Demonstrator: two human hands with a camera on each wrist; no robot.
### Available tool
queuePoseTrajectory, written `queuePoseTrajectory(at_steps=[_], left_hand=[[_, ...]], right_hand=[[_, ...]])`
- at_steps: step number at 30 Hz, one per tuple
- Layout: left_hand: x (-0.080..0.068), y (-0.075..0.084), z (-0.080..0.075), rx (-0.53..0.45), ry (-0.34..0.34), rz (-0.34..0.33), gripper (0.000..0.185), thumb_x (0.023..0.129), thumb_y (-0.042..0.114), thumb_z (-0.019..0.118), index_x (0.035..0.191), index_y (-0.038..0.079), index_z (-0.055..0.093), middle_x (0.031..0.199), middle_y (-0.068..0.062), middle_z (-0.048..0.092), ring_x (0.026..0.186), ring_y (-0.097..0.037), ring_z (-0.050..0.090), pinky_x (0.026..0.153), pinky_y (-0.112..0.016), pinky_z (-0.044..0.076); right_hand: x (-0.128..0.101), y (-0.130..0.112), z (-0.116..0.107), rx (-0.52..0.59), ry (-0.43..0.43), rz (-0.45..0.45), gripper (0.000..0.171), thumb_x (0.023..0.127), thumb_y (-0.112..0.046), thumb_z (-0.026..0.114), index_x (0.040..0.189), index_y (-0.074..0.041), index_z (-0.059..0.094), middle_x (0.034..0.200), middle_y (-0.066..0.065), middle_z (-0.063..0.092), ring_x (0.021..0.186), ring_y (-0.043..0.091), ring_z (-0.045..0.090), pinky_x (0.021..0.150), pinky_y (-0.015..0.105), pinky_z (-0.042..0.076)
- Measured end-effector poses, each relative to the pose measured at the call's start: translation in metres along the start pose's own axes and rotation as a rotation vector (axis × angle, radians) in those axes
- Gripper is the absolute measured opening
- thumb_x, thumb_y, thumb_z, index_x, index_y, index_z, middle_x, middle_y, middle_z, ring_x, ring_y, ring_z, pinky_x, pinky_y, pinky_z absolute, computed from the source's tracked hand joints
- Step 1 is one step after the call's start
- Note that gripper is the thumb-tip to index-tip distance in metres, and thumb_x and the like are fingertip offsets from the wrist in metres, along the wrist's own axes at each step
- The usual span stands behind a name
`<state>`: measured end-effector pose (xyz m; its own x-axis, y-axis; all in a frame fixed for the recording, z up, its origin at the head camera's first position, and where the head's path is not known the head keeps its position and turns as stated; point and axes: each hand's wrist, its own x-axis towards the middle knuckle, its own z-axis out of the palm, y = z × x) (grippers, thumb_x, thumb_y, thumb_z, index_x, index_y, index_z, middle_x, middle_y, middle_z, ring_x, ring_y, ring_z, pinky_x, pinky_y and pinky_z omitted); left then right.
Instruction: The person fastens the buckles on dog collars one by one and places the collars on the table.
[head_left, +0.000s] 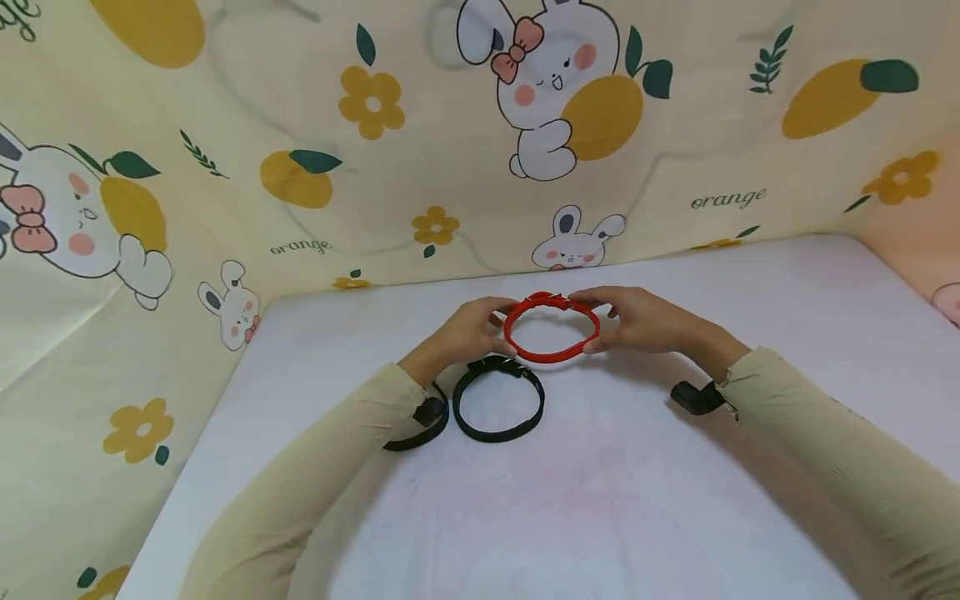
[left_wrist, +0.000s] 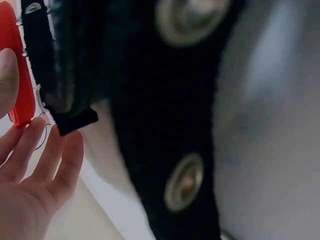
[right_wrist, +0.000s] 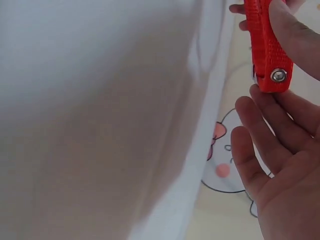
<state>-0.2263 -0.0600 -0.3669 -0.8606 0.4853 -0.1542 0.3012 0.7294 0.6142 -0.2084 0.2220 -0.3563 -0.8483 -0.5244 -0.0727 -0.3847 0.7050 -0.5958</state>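
Observation:
A red collar [head_left: 551, 327], closed into a ring with its buckle at the far side, is held just above the white table [head_left: 750, 300] between both hands. My left hand [head_left: 468, 329] pinches its left side; in the left wrist view the thumb lies on the red collar [left_wrist: 15, 75] with the fingers [left_wrist: 45, 155] stretched below. My right hand [head_left: 637, 321] pinches its right side; in the right wrist view the thumb presses the red strap [right_wrist: 267, 45] near a metal rivet, fingers [right_wrist: 265, 145] under it. A black collar [head_left: 498, 398] lies flat in front of the left hand, filling the left wrist view [left_wrist: 165, 100].
Cloth printed with rabbits and oranges [head_left: 375, 167] walls the table at the back and both sides. A black strap [head_left: 420, 425] shows under the left wrist and a black device [head_left: 697, 397] under the right wrist. Beige sleeves cover both forearms.

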Motion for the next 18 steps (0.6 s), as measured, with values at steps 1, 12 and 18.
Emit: queuePoseTrajectory(at_steps=[1,12,18], left_hand=[[0.002,0.0,0.001,0.005,-0.006,-0.001,0.076,0.081,0.019,0.084,0.148,0.015,0.047,0.14,-0.003,0.057,0.123,-0.022,0.058,0.09,-0.032,0.056],[0.014,0.003,0.001,0.101,-0.075,-0.026,0.076,0.08,0.019,0.084,0.147,0.011,0.048,0.135,-0.005,0.06,0.125,-0.022,0.056,0.1,-0.034,0.053],[0.018,0.002,0.001,0.15,-0.08,-0.008,0.074,0.079,0.021,0.085,0.144,0.011,0.051,0.136,-0.005,0.06,0.123,-0.022,0.056,0.103,-0.034,0.05]], right_hand=[[0.0,0.002,0.001,-0.004,-0.002,0.006,0.081,0.08,-0.035,0.084,0.148,-0.013,0.046,0.143,0.01,0.056,0.132,0.029,0.049,0.106,0.051,0.045],[0.003,0.011,0.007,0.028,-0.028,0.043,0.076,0.081,-0.031,0.083,0.147,-0.014,0.048,0.143,0.011,0.056,0.132,0.031,0.049,0.107,0.054,0.044],[0.004,0.014,0.011,0.036,-0.056,0.103,0.081,0.078,-0.041,0.084,0.147,-0.017,0.048,0.149,0.011,0.05,0.134,0.038,0.046,0.107,0.059,0.042]])
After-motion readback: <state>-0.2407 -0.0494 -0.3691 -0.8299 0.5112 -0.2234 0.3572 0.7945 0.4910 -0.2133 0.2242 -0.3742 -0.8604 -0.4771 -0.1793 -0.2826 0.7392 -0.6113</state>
